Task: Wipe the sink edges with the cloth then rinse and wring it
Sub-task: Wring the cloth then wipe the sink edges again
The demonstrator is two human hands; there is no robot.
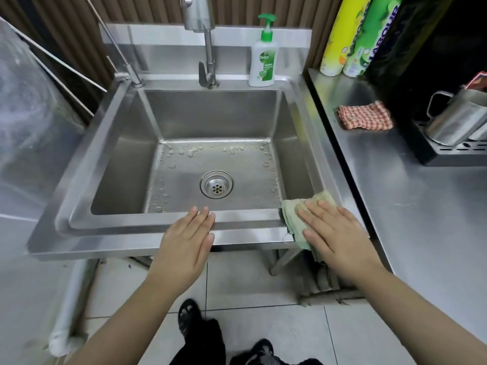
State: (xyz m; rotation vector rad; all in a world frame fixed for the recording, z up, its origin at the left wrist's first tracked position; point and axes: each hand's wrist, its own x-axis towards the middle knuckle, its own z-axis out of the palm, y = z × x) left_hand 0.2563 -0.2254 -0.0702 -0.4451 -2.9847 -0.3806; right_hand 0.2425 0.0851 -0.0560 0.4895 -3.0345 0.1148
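Two bare forearms reach forward to the stainless sink (87, 180), and everything below is placed against that sink. At its near right corner the right hand (340, 238) lies flat, fingers straight and spread, pressing the pale green cloth (295, 219) down onto the rim rather than pinching it. So that grip is open, palm on the fabric, with no finger curled around it. The cloth is bunched under the palm, one flap showing toward the basin and another hanging off the sink's front edge.

Midway along the near rim rests the left hand (189, 241), also flat and open, holding nothing, its fingertips just over the inner lip.

What the coming stroke turns on is this: the cloth sits at the right end of the near rim, and that rim's long axis runs from there toward the left hand and on to the sink's left corner. The right hand already owns the cloth, so it is the one placed to push; a wipe leftward would meet the left hand, which I judge would have to lift clear. The other way, up the sink's right rim toward the soap bottle (263, 61) at the back, is unobstructed. Rinsing under the faucet (208, 48) at the sink's back rim looks not yet begun.
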